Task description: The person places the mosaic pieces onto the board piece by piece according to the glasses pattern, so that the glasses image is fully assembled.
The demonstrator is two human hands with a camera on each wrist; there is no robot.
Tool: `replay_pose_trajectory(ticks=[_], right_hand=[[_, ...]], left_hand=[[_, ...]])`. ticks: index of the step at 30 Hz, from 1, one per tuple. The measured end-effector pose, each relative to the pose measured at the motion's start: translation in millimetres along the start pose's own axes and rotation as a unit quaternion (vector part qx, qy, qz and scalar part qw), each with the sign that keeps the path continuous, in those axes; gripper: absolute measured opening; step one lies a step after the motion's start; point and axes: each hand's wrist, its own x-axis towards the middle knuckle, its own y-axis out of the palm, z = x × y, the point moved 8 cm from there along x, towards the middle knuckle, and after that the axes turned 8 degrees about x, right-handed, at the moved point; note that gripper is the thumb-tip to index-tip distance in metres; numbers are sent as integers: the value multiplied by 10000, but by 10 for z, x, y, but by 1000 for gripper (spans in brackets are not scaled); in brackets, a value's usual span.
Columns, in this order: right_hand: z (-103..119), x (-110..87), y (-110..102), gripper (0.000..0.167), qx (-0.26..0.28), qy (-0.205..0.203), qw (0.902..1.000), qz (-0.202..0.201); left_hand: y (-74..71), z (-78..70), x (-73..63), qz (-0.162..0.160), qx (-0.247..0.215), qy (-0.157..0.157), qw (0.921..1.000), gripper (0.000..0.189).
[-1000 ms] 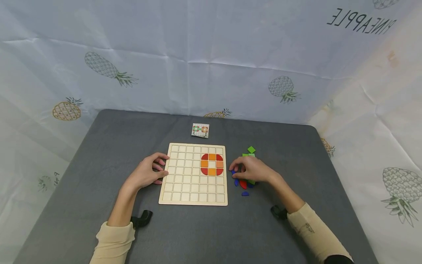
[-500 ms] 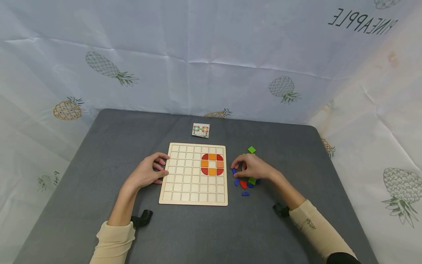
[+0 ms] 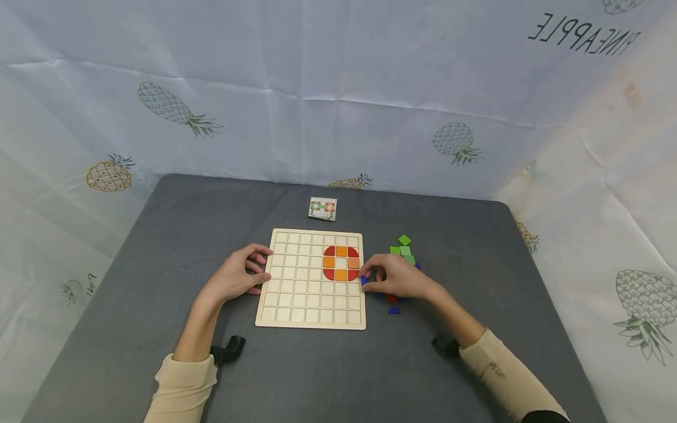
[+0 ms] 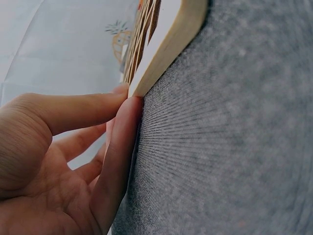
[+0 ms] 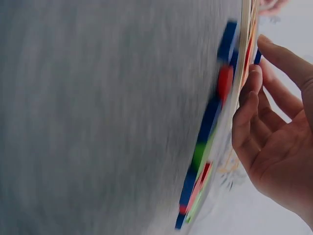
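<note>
A square wooden grid board (image 3: 304,301) lies on the table, with a ring of red and orange pieces (image 3: 341,275) set in its upper right cells. My left hand (image 3: 233,276) holds the board's left edge; in the left wrist view the thumb (image 4: 83,111) meets a finger at the rim. My right hand (image 3: 401,277) pinches a small blue piece (image 5: 257,57) between thumb and fingertips, right beside the board's right edge. The piece's full shape is hidden by the fingers.
Loose green pieces (image 3: 405,250), a blue piece (image 3: 394,311) and a red piece (image 3: 391,298) lie right of the board, partly under my right hand. A small printed pattern card (image 3: 322,208) sits behind the board. A pineapple-print curtain (image 3: 254,135) hangs beyond the grey table (image 3: 328,376).
My right hand has moved left from the loose pieces to the board's right edge, carrying the blue piece. More green pieces show behind it. The left hand keeps its place.
</note>
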Motion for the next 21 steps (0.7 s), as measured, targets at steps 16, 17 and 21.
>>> replay_pose_trajectory(ticks=[16,17,21], right_hand=[[198,43,203,18,-739,233,9968,-188],[209,41,205,18,-753,240,9967,-197],[238,40,211,18,-797,265,9962,-220]], left_hand=[[2,5,-5,4,-46,0,10000,53],[1,5,-6,4,-47,4,10000,53],[3,3,-7,17,-65,5,10000,53]])
